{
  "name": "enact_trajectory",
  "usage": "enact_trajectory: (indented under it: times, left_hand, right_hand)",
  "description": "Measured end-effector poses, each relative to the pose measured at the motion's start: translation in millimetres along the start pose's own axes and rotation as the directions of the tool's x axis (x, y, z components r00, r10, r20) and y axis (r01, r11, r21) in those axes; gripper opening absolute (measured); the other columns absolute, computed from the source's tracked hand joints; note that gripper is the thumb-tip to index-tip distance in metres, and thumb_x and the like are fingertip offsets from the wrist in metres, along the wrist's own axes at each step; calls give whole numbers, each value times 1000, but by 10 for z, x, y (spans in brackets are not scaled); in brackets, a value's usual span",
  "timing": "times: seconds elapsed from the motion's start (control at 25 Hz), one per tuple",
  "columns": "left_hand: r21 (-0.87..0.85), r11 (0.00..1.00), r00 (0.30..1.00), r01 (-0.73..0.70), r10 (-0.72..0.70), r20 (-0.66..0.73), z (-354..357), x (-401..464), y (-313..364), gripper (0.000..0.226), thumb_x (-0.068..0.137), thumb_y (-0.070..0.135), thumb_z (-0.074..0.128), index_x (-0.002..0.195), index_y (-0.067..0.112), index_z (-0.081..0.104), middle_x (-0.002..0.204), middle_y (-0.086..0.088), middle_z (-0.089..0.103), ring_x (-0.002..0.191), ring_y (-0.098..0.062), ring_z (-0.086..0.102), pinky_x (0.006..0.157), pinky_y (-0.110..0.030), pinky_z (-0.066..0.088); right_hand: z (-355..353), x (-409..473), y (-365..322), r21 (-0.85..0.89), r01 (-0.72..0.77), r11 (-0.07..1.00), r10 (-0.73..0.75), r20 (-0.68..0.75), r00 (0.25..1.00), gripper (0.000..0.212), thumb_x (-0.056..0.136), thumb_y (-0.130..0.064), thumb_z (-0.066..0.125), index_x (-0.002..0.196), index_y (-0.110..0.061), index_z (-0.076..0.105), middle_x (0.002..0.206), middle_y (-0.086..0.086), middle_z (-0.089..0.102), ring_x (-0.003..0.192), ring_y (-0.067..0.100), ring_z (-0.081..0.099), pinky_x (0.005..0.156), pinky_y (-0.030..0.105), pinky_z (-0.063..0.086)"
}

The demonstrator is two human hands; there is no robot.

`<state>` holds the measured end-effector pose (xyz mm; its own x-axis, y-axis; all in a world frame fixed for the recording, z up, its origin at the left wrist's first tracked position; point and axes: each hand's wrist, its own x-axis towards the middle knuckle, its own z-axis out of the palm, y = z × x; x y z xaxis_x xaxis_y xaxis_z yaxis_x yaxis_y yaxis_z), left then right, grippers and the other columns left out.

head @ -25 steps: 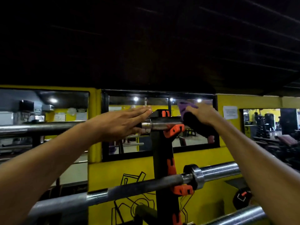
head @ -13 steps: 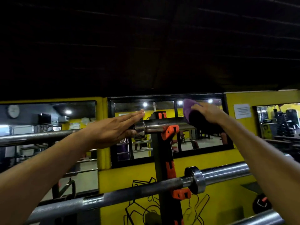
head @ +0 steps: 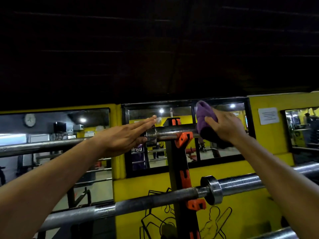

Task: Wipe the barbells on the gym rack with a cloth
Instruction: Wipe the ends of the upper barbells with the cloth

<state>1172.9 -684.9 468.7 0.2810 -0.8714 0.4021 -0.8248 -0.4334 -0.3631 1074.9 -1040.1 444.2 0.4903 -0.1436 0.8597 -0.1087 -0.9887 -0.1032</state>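
1. The top barbell [head: 174, 132] lies on the rack [head: 177, 168] — on an orange hook.
2. The left hand [head: 124, 138] rests flat on it, fingers straight.
3. The right hand [head: 226, 126] squeezes the purple cloth [head: 204, 116] around the bar's sleeve.

The top barbell [head: 174, 132] is shiny, smooth metal; the cloth [head: 204, 116] looks soft and purple; the hooks [head: 183, 138] are matt orange plastic on a black rack [head: 177, 169].

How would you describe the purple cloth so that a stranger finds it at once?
Start at the black rack upright with orange hooks before the yellow wall. Follow the top barbell on it to the right. There the right hand grips the purple cloth on the sleeve, the only purple, soft thing among steel bars.
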Motion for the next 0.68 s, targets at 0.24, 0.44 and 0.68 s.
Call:
enact_trajectory:
  times: [0.24, 0.44, 0.68]
  left_hand:
    - [-3, 1000, 1000, 21, -21, 5, -91, -105, 81, 65, 103, 50, 27, 151, 50, -18, 154, 34, -25, 132, 5, 11, 107, -26, 28]
    - [158, 987, 999, 40, -44, 23, -61, -343, -151, 68, 88, 71, 1, 147, 54, -27, 151, 37, -31, 133, -14, 42, 98, -37, 52]
    - [170, 984, 999, 45, -43, -11, 9, -304, -245, 64, 104, 51, 23, 153, 46, -18, 157, 28, -24, 148, -10, 18, 106, -41, 48]
  right_hand:
    - [-187, 350, -334, 77, -115, 990, 91, 264, 960, 34, 102, -52, 37, 98, -24, 57, 99, 2, 63, 81, 13, 55, 77, 35, 41]
    - [-467, 248, -911, 351, 66, 934, -35, -95, 995, 18, 106, -40, 36, 113, -26, 45, 90, -2, 58, 72, 13, 57, 62, 28, 42]
    - [108, 441, -1398, -52, 186, 981, -160, 317, 935, 36, 102, -51, 29, 92, -26, 52, 105, 0, 61, 93, 16, 56, 79, 36, 37]
